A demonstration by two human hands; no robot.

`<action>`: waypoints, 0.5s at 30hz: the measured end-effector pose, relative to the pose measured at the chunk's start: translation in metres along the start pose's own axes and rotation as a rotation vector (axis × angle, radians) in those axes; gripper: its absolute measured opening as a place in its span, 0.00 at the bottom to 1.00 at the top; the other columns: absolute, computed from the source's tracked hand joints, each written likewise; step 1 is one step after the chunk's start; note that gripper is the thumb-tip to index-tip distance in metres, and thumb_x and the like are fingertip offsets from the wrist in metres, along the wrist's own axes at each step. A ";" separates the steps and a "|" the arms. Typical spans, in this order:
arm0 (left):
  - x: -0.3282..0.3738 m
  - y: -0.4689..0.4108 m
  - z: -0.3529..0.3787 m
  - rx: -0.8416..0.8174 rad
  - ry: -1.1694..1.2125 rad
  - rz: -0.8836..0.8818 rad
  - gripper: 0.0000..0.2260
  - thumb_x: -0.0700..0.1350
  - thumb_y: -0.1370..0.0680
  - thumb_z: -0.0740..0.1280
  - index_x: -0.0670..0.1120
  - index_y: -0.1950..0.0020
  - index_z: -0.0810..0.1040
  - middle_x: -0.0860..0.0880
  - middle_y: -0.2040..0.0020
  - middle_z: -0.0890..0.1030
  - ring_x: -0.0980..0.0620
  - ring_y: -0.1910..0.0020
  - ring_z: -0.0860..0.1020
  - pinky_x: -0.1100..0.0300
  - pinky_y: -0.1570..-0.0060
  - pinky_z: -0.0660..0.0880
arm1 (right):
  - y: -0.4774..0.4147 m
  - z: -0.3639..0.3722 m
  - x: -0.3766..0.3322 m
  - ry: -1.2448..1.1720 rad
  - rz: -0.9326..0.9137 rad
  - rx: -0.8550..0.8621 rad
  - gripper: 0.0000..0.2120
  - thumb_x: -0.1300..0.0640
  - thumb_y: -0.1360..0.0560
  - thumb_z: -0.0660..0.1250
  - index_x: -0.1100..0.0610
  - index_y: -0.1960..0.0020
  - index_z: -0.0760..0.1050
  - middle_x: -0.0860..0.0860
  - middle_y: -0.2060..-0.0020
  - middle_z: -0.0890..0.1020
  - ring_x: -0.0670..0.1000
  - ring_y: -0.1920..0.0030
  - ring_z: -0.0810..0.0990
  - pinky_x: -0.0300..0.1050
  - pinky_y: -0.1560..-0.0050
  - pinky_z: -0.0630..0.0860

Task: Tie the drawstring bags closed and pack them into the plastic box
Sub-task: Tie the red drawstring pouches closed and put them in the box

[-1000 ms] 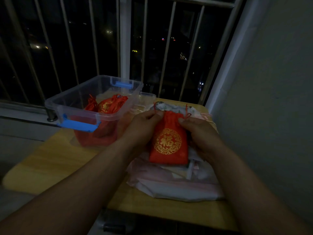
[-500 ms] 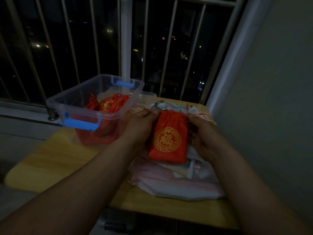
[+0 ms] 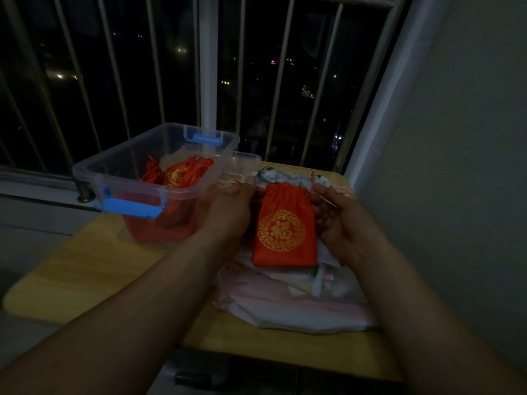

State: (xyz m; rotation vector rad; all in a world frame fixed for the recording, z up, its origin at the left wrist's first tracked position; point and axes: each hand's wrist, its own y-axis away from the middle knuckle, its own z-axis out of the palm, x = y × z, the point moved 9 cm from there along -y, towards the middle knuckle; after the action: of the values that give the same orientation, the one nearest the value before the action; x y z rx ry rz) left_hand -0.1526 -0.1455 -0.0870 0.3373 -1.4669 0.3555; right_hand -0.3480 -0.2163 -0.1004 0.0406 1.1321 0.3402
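A red drawstring bag (image 3: 285,232) with a round gold emblem hangs between my hands, its mouth gathered into pleats. My left hand (image 3: 228,208) pinches the red cord on the bag's left side. On the other side my right hand (image 3: 339,223) pinches the cord's right end. The two hands are apart with the cords drawn outward. A clear plastic box (image 3: 114,169) with blue latches stands at the left. Inside it lie tied red bags (image 3: 182,172).
Under the bag lies a heap of pale pink and white bags (image 3: 296,303) on a small yellow wooden table (image 3: 94,266). The box's clear lid (image 3: 245,163) sits behind it. A barred window is at the back, a grey wall close on the right.
My hands have moved apart sideways, pulling the cords out. The bag's mouth has drawn in and gathered tighter.
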 end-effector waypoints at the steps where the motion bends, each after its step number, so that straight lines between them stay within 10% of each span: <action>1: 0.004 0.001 -0.001 0.011 -0.054 0.045 0.17 0.58 0.17 0.62 0.48 0.52 0.83 0.46 0.53 0.86 0.44 0.51 0.85 0.42 0.42 0.81 | -0.001 -0.001 -0.001 -0.012 -0.011 0.002 0.10 0.52 0.20 0.67 0.55 0.43 0.82 0.50 0.56 0.84 0.46 0.64 0.78 0.38 0.69 0.74; 8: -0.003 -0.001 -0.007 0.044 -0.075 -0.010 0.17 0.62 0.25 0.64 0.50 0.54 0.82 0.43 0.49 0.85 0.39 0.47 0.84 0.39 0.42 0.81 | -0.002 -0.004 0.003 -0.077 0.027 0.024 0.13 0.49 0.16 0.61 0.55 0.45 0.82 0.51 0.53 0.85 0.44 0.71 0.77 0.36 0.73 0.71; 15: -0.011 0.006 0.007 -0.066 0.177 -0.155 0.14 0.45 0.19 0.61 0.48 0.64 0.73 0.48 0.69 0.75 0.49 0.69 0.73 0.55 0.61 0.71 | -0.003 -0.006 0.000 -0.061 -0.003 0.060 0.09 0.49 0.18 0.65 0.54 0.49 0.80 0.49 0.56 0.85 0.41 0.73 0.71 0.33 0.78 0.65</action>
State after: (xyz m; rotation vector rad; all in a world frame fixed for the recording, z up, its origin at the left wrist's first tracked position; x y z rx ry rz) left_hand -0.1620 -0.1438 -0.0974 0.3556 -1.2671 0.2064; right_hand -0.3527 -0.2198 -0.1038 0.1010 1.0820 0.3001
